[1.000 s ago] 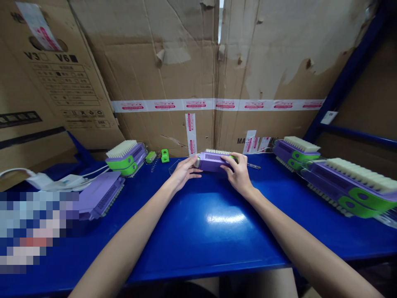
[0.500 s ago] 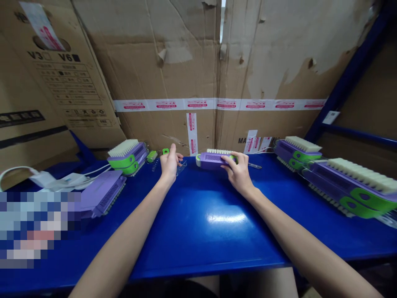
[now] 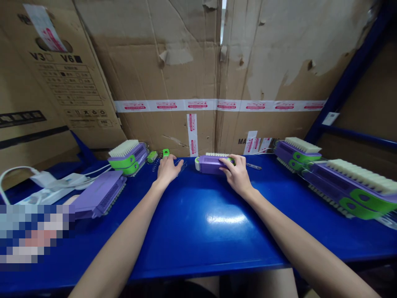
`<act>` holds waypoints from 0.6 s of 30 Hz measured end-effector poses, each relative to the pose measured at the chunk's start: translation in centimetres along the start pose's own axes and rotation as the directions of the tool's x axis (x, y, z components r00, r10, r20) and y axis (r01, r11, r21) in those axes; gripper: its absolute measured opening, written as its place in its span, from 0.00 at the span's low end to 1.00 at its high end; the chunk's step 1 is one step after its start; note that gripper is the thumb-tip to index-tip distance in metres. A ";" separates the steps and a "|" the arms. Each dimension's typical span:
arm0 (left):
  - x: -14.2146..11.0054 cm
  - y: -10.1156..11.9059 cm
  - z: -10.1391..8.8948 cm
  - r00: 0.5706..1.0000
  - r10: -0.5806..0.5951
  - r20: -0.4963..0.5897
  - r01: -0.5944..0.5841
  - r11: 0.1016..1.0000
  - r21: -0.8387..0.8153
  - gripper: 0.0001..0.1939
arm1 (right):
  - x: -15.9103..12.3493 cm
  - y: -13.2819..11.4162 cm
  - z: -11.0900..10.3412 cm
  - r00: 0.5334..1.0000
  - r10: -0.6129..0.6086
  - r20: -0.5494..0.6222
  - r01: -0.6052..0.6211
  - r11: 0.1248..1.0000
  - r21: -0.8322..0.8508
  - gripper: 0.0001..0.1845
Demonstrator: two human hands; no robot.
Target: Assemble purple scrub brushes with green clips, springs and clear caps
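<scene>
A purple brush (image 3: pixel 211 163) with white bristles lies on its side at the back of the blue table (image 3: pixel 201 223). My right hand (image 3: pixel 237 176) rests over its right end, fingers curled around it. My left hand (image 3: pixel 167 167) lies to the left of the brush, fingers down on the table at a small clear plastic piece (image 3: pixel 181 165). A small green part (image 3: pixel 166 152) and a metal spring (image 3: pixel 154 165) sit just beyond its fingertips.
A purple and green brush (image 3: pixel 127 156) stands at the back left, with a purple housing (image 3: pixel 99 198) and white cables (image 3: pixel 46 184) nearer. Several assembled brushes (image 3: pixel 341 182) line the right side. Cardboard boxes (image 3: pixel 192 74) wall the back.
My left hand has let go of the brush's left end, moved left and come down onto the table near the small parts. My right hand has stayed on the brush.
</scene>
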State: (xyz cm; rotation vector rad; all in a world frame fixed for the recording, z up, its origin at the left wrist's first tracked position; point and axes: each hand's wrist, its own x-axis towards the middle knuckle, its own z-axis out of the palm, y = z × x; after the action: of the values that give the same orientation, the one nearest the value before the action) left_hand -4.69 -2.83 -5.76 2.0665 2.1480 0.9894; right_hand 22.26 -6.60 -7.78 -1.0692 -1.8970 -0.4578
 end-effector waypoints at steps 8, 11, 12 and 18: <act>-0.7 0.8 -0.2 0.975 -0.014 0.220 -0.024 0.985 0.169 0.27 | -0.1 0.2 0.1 1.000 -0.017 0.012 0.017 1.000 -0.019 0.16; -1.0 1.3 -0.3 0.980 0.024 0.200 -0.047 0.993 0.113 0.22 | -0.1 0.2 0.2 1.000 -0.019 0.021 0.019 1.000 -0.008 0.16; -1.0 1.4 -0.2 0.982 0.031 0.185 -0.046 0.996 0.077 0.21 | -0.1 0.2 0.2 1.000 -0.020 0.021 0.020 1.000 -0.004 0.15; -0.7 2.3 1.5 0.983 -0.040 0.182 0.127 0.859 -0.496 0.25 | -0.1 -0.1 0.5 0.999 0.041 -0.008 -0.040 0.997 0.073 0.15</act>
State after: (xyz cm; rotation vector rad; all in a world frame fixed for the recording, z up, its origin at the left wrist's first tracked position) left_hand -1.94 -3.02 -6.27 1.7165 1.6475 1.1677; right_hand 21.92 -6.42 -8.16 -1.0539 -1.8663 -0.3676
